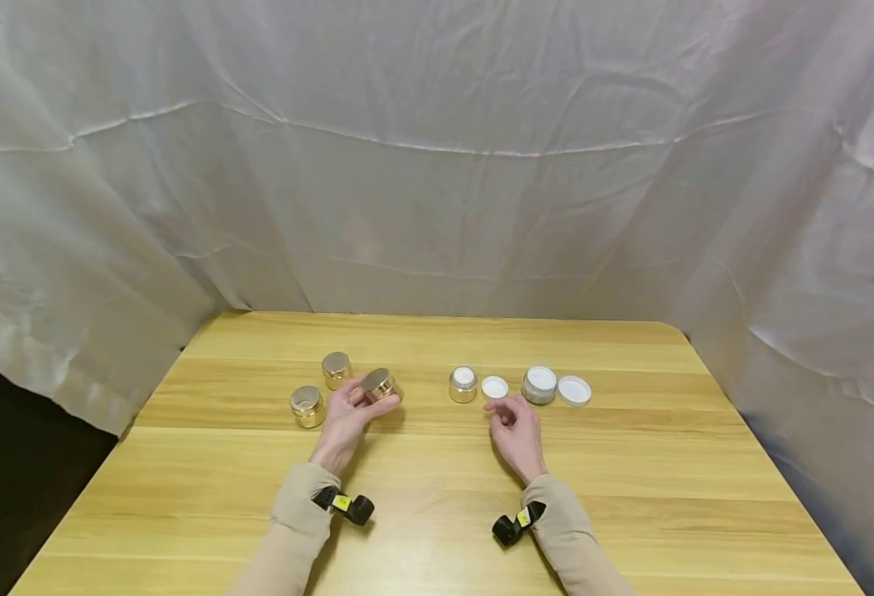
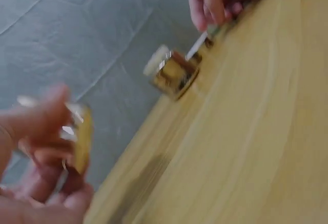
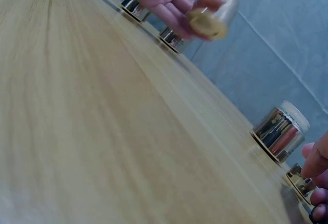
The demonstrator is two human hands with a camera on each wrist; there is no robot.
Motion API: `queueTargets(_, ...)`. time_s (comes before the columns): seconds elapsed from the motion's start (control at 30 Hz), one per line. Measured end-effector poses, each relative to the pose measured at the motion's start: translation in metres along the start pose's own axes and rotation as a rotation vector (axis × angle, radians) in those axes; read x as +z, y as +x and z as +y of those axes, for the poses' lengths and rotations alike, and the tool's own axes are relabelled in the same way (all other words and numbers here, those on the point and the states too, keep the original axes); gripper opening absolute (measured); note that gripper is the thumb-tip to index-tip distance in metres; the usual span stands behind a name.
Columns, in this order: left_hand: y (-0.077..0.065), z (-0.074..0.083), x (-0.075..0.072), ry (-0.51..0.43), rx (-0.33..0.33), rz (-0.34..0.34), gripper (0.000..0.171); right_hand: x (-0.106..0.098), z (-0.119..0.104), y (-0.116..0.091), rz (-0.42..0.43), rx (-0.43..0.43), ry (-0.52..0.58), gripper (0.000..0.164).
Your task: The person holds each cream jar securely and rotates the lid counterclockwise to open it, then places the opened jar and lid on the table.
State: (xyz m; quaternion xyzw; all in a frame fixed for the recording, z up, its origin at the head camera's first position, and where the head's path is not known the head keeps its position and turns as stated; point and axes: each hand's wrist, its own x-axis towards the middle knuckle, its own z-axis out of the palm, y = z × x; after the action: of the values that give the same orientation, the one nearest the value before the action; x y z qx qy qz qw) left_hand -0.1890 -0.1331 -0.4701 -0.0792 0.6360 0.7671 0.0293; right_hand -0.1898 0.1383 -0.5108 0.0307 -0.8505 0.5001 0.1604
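Observation:
My left hand (image 1: 343, 426) grips a gold jar (image 1: 381, 383), its fingers and thumb around the sides, lifted above the table. In the right wrist view the gold base of this jar faces the camera. My right hand (image 1: 515, 426) is loosely curled beside an upturned lid (image 1: 495, 387) with a white inside, fingertips right at its near edge. Left of that lid stands an uncovered gold jar (image 1: 463, 385) with a white top. A wider jar (image 1: 539, 385), also white on top, stands just beyond the right hand, with a second upturned white lid (image 1: 574, 391) to its right.
Two more gold jars with their lids on, one farther back (image 1: 336, 370) and one nearer (image 1: 307, 406), stand left of the left hand. The wooden table (image 1: 437, 497) ends at a grey cloth backdrop (image 1: 437, 207) behind and at both sides.

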Motion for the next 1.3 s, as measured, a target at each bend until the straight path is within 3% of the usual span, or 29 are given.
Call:
queueTargets(0.13, -0.004, -0.003, 0.008, -0.262, 0.034, -0.1, 0.045, 0.0, 0.0, 0.0, 0.002, -0.003, -0.005, 0.02)
queueTargets(0.3, -0.01, -0.003, 0.019, -0.578, 0.1, -0.317, 0.028, 0.001, 0.001, 0.0, 0.008, -0.008, -0.005, 0.02)
queueTargets(0.4, -0.012, -0.002, 0.026, -0.758, 0.071, -0.443, 0.026, 0.001, 0.001, 0.0, 0.013, -0.011, -0.004, 0.02)
queueTargets(0.5, -0.013, -0.002, 0.031, -0.863, 0.002, -0.485, 0.029, 0.002, 0.001, 0.0, 0.016, -0.02, -0.008, 0.02)
queueTargets(0.6, -0.013, -0.002, 0.035, -0.87, -0.072, -0.452, 0.032, 0.002, 0.001, 0.0, 0.014, -0.023, -0.007, 0.02)
queueTargets(0.7, -0.013, -0.003, 0.037, -0.816, -0.126, -0.404, 0.031, 0.001, 0.001, 0.0, 0.008, -0.02, -0.004, 0.02)
queueTargets(0.97, -0.012, -0.005, 0.04, -0.818, -0.215, -0.339, 0.032, 0.001, 0.002, 0.001, 0.004, -0.028, -0.019, 0.019)
queueTargets(1.17, -0.012, -0.005, 0.041, -0.787, -0.229, -0.351, 0.034, 0.001, 0.002, 0.0, -0.002, -0.029, -0.022, 0.02)
queueTargets(1.3, -0.011, -0.004, 0.042, -0.768, -0.207, -0.37, 0.026, 0.0, 0.001, 0.0, -0.012, -0.018, -0.017, 0.02)
